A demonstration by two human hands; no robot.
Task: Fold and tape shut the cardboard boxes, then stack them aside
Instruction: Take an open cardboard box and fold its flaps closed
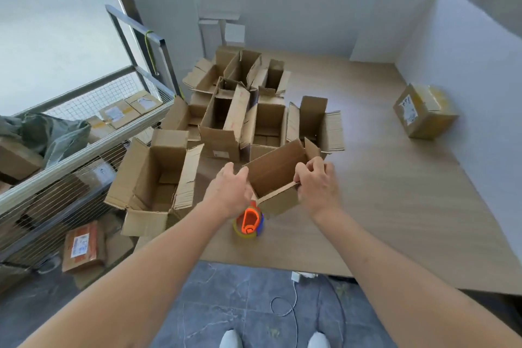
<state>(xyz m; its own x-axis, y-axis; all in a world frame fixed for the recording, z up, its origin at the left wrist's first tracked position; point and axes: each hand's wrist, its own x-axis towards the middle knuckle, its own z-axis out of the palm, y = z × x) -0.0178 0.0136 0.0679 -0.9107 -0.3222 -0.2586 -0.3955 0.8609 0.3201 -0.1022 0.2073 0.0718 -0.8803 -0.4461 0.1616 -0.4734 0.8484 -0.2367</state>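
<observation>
Cardboard in hand: you hold a small open box [278, 178] at centre frame, tilted and lifted over the near part of the counter [395, 192], its flaps not yet folded.
Left hand: your left hand [230, 189] has its fingers curled round the box's left end, gripping it.
Right hand: your right hand [317, 182] pinches the right end, fingers hooked over the near edge.
Step in hand: judged from the open top, you are at the folding stage. Set the box flat on the counter first, so the walls stay square. Fold the two short flaps in, then the long ones, and keep one hand pressing the seam.
Tape: the orange tape dispenser [250, 220] stands just below the box, partly hidden by your left wrist. It is close enough to take without letting go of the seam.
Waiting work: a cluster of open boxes [226, 118] crowds the left-centre of the frame, flaps splayed outward. Those flaps could snag the box as you lower it.
Stack spot: one sealed box [423, 111] sits at the right of the frame beside the white wall, well apart from the rest.
Elsewhere: a wire rack [84, 135] of parcels fills the left edge.
</observation>
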